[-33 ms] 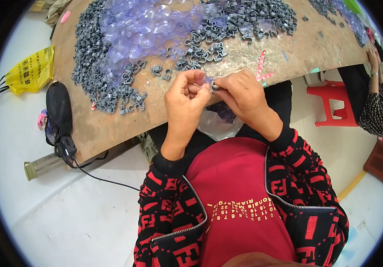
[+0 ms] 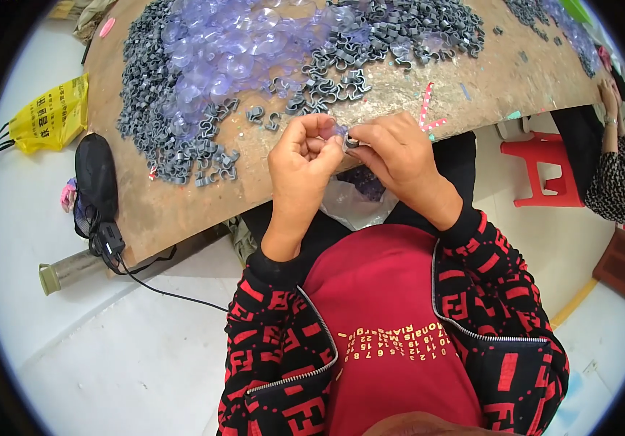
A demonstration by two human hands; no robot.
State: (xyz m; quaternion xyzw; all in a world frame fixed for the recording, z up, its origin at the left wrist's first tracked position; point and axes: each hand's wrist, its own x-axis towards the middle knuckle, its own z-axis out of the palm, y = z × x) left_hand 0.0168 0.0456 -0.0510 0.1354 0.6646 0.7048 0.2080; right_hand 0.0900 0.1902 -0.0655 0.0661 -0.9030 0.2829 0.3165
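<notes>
Your left hand (image 2: 300, 161) pinches a small translucent purplish piece (image 2: 339, 131) between thumb and fingers; your right hand (image 2: 401, 156) grips a small gray clip (image 2: 351, 142) against it. Both parts are held just over the near edge of the table (image 2: 254, 163). Beyond your hands lie heaped gray clips (image 2: 145, 94) and clear purplish discs (image 2: 236, 54); a translucent bag (image 2: 352, 207) sits below, near your lap.

The left hand (image 2: 301, 160) held a clear piece (image 2: 340, 131) beside a grey clip (image 2: 351, 142) in the right hand (image 2: 401, 156), near the edge of the tabletop (image 2: 203, 211); beyond lay heaped clips (image 2: 144, 94) and clear cups (image 2: 232, 62).
</notes>
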